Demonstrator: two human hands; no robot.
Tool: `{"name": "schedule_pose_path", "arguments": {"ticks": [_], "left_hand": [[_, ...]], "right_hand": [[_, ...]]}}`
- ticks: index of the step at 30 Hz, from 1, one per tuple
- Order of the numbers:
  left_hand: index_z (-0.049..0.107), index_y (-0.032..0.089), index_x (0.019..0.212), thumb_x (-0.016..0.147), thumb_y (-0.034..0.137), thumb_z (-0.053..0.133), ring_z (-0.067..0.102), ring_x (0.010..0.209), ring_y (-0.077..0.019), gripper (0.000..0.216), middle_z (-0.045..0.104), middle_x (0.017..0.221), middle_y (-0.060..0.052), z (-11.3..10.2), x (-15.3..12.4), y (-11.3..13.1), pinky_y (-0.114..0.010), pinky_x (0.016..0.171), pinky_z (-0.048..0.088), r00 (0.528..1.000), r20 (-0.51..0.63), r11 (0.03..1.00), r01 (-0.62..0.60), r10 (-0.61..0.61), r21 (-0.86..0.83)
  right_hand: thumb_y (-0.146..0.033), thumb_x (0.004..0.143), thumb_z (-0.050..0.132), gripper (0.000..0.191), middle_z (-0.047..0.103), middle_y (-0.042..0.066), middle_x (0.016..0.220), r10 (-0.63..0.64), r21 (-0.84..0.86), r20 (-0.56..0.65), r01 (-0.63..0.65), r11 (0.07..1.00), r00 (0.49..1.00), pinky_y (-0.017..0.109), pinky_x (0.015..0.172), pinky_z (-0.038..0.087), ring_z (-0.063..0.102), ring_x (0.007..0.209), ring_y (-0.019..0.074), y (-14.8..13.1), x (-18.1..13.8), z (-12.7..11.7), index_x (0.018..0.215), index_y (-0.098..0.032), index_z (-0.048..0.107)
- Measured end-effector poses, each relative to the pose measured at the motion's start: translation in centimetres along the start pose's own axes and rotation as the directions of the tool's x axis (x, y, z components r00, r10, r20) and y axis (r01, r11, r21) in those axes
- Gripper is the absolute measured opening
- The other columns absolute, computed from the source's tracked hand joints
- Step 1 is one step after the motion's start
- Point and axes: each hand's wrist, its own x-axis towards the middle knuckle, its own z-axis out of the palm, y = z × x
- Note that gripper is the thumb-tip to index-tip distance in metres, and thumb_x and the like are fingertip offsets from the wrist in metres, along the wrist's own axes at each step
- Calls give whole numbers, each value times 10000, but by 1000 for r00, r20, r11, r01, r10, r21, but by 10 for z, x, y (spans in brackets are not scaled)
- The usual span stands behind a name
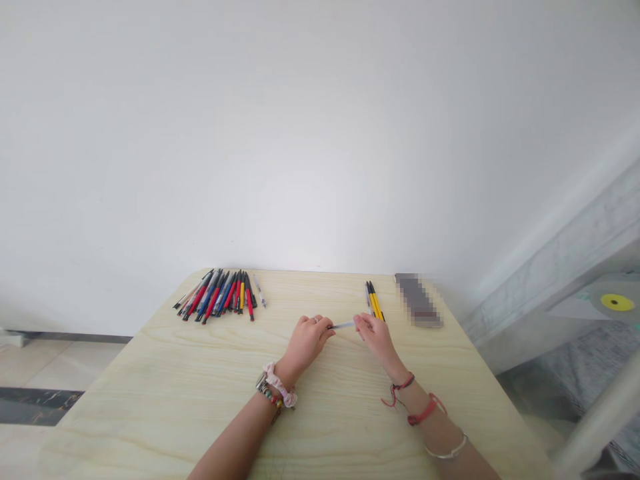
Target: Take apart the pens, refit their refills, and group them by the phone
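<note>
Left hand (307, 341) pinches the dark end of a slim translucent plastic pen piece (344, 325); my right hand (375, 337) grips its pale end, above the pale wood-grain tabletop (340, 420), between its side edges. I'd keep both grips light and aligned against bending.

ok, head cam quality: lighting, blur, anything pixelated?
Head view: wall brightest mid-frame, greyer toward the upper corners; same view, dark slab on the table pixelated; same view, pen piece between left hand and right hand soft, fine detail lost.
</note>
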Motion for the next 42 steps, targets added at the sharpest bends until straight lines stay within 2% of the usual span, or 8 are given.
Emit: {"name": "schedule_pose_path", "arguments": {"ticks": [6, 12, 20, 27, 32, 36, 39, 42], "left_hand": [[577, 186, 837, 819, 262, 391, 556, 697, -145, 202, 621, 738, -32, 2, -1, 0, -276, 680, 356, 1000, 19, 1000, -15, 15, 16], [600, 198, 815, 801, 233, 401, 551, 652, -133, 202, 622, 664, -8, -1, -3, 3, -234, 616, 366, 995, 96, 996, 12, -4, -84], [573, 192, 851, 825, 299, 378, 548, 682, -133, 224, 613, 747, -32, 9, -2, 6, -269, 670, 352, 993, -115, 999, 14, -10, 30], [567, 190, 829, 838, 292, 354, 540, 660, -122, 236, 596, 724, -34, 6, -1, 10, -269, 674, 341, 994, -100, 994, -30, 41, 104], [582, 194, 818, 819, 267, 382, 546, 670, -138, 212, 614, 711, -29, 5, -1, 12, -256, 657, 354, 1000, -17, 1000, 22, -22, 13], [609, 182, 730, 792, 255, 395, 547, 616, -126, 234, 611, 626, -5, -1, 0, 11, -221, 618, 372, 992, 107, 980, 92, -73, -179], [605, 146, 679, 802, 291, 347, 525, 506, -94, 320, 582, 547, 12, -9, 0, 7, -195, 568, 390, 955, 295, 890, 168, -40, -423], [602, 127, 739, 790, 309, 354, 526, 492, -83, 312, 603, 621, 4, -15, 2, 0, -186, 534, 399, 919, 394, 802, 216, 27, -557]], "right_hand": [[-496, 754, 352, 429, 335, -44, 393, -42, -94, -16, 41, 995, 999, 231, 440, 267, 352, 412, 99, -3, -2, 0, 451, -195, 383], [-508, 759, 330, 426, 352, -39, 407, -83, -76, 0, 83, 994, 997, 233, 450, 282, 353, 424, 101, -1, -2, -2, 468, -200, 370], [-645, 713, 266, 504, 289, -48, 362, 81, 129, 37, -86, 988, 996, 232, 365, 245, 299, 358, 94, 19, 6, 10, 443, -220, 284], [-640, 691, 324, 495, 265, -55, 348, 108, 105, -28, -104, 989, 994, 233, 354, 224, 291, 355, 90, 18, 8, 8, 435, -220, 271], [-610, 706, 335, 474, 258, -57, 358, 77, 117, -30, -73, 990, 997, 236, 365, 214, 280, 363, 88, 14, 5, 9, 446, -221, 257], [-573, 743, 302, 456, 285, -50, 373, 38, 78, -23, -36, 996, 999, 243, 390, 231, 280, 374, 92, 7, -3, 9, 456, -220, 274], [-544, 759, 301, 424, 284, -55, 393, -17, 84, 5, 16, 996, 1000, 242, 406, 247, 280, 385, 95, 2, -5, 4, 486, -220, 290], [-490, 777, 319, 376, 335, -51, 418, -98, 133, 144, 79, 988, 985, 236, 444, 293, 329, 409, 97, -1, -3, -3, 526, -211, 341]]}}
